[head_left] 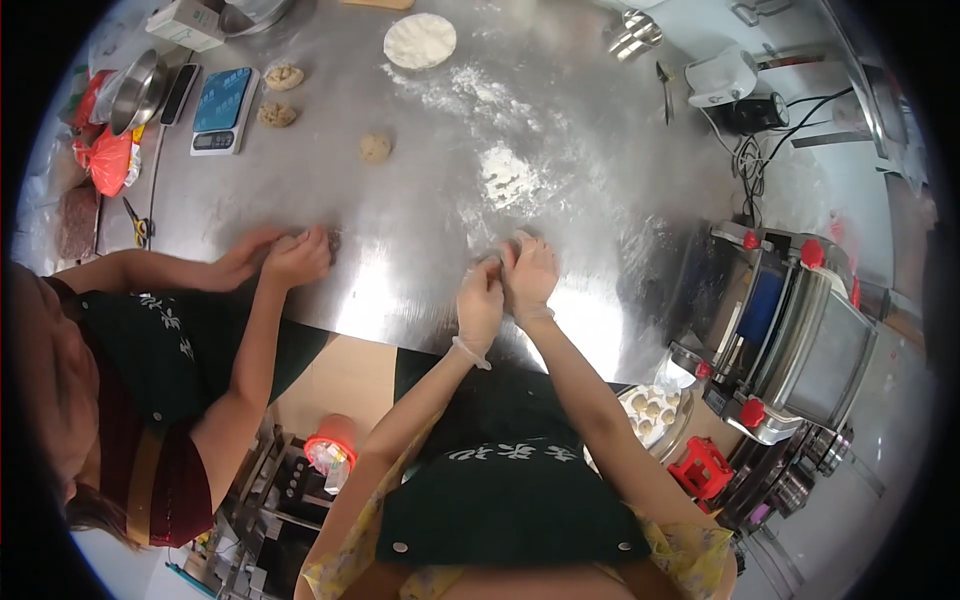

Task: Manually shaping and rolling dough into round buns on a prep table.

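Observation:
My left hand (480, 301) and my right hand (532, 272), both in thin clear gloves, meet over the near part of the steel table (420, 225). Their fingers curl in against each other, and whatever lies between them is hidden. Just beyond my fingertips is a patch of white flour (508, 177), smeared with finger marks. A round lump of dough (375, 148) sits apart, farther off to the left. Two rougher pieces, a dough lump (283, 77) and a second dough lump (277, 115), lie beside a digital scale (222, 105).
At my left, a co-worker's hands (300, 256) press together at the table edge. A bowl of flour (420, 40) stands at the far side. Scissors (138, 224) and a metal bowl (140, 92) are far left. A roller machine (790, 340) and a tray of dough balls (640, 440) flank my right.

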`<action>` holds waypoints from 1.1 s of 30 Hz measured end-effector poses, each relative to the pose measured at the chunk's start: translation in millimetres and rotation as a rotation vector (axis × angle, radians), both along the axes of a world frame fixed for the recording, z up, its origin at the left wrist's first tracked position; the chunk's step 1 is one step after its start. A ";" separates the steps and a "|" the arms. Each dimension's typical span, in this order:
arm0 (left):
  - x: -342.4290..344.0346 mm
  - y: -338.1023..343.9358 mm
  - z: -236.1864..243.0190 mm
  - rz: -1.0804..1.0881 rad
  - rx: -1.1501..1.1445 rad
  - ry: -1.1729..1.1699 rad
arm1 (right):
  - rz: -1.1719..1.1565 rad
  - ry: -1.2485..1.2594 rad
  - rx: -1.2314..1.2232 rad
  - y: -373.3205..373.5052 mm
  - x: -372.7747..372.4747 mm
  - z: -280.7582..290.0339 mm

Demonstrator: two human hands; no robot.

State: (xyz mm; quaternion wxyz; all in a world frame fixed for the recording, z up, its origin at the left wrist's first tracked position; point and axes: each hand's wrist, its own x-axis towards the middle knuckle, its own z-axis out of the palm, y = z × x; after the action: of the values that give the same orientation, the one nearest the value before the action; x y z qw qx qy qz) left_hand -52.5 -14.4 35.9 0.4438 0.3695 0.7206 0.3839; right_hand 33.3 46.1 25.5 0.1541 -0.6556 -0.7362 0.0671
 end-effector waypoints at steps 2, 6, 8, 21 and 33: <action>8.3 10.9 17.0 -0.093 0.056 0.143 | -0.107 0.288 -0.246 12.8 24.5 3.3; 20.9 10.3 -0.2 -0.261 0.104 0.305 | -0.248 0.510 -0.304 7.9 35.9 7.9; 24.1 5.1 -8.0 -0.325 0.106 0.252 | -0.206 0.283 -0.288 1.1 41.3 1.4; 6.0 36.8 20.5 -0.661 0.334 0.330 | -0.269 0.275 -0.078 -18.4 54.0 -1.6; -10.4 -18.8 -2.2 -0.813 0.668 0.541 | -0.288 0.278 -0.002 -34.4 37.1 -5.2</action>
State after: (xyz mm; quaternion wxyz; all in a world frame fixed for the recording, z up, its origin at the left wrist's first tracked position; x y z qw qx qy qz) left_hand -63.0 -33.3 33.7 0.2154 0.8203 0.4490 0.2814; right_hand 70.4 11.7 20.3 0.2618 -0.7388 -0.6062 0.1350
